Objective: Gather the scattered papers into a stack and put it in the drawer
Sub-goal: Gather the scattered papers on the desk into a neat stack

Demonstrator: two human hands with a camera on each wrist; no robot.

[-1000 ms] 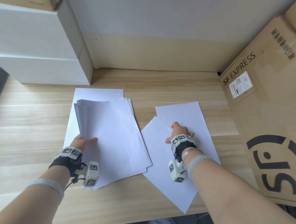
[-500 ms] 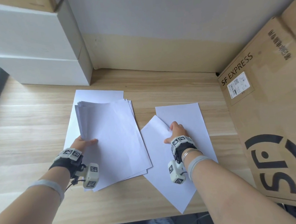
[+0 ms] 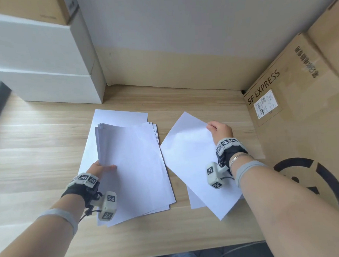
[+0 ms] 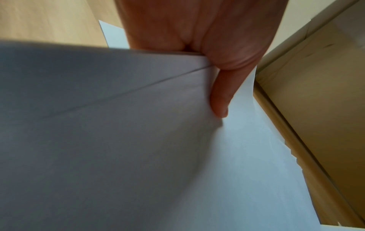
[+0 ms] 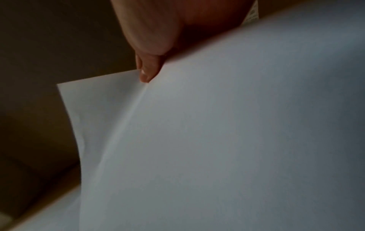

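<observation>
My left hand (image 3: 102, 168) grips the near left edge of a stack of white papers (image 3: 133, 165), thumb on top; its left side is raised off the wooden desk (image 3: 28, 155). In the left wrist view the thumb (image 4: 221, 96) presses on the stack of papers (image 4: 118, 140). One more sheet (image 3: 121, 116) lies flat under the stack. My right hand (image 3: 218, 130) pinches the far right edge of a single sheet (image 3: 190, 158) and holds it lifted. Another sheet (image 3: 196, 202) lies beneath it. In the right wrist view a fingertip (image 5: 147, 75) pinches the sheet (image 5: 217, 140).
A white drawer unit (image 3: 44, 72) stands at the back left of the desk, its drawers closed, with a cardboard box (image 3: 46, 9) on top. A large SF EXPRESS carton (image 3: 305, 121) walls off the right side. The wall runs along the back.
My right hand has lifted the upper right-hand sheet off the desk and moved up and to the right with it. The left hand keeps its hold on the stack.
</observation>
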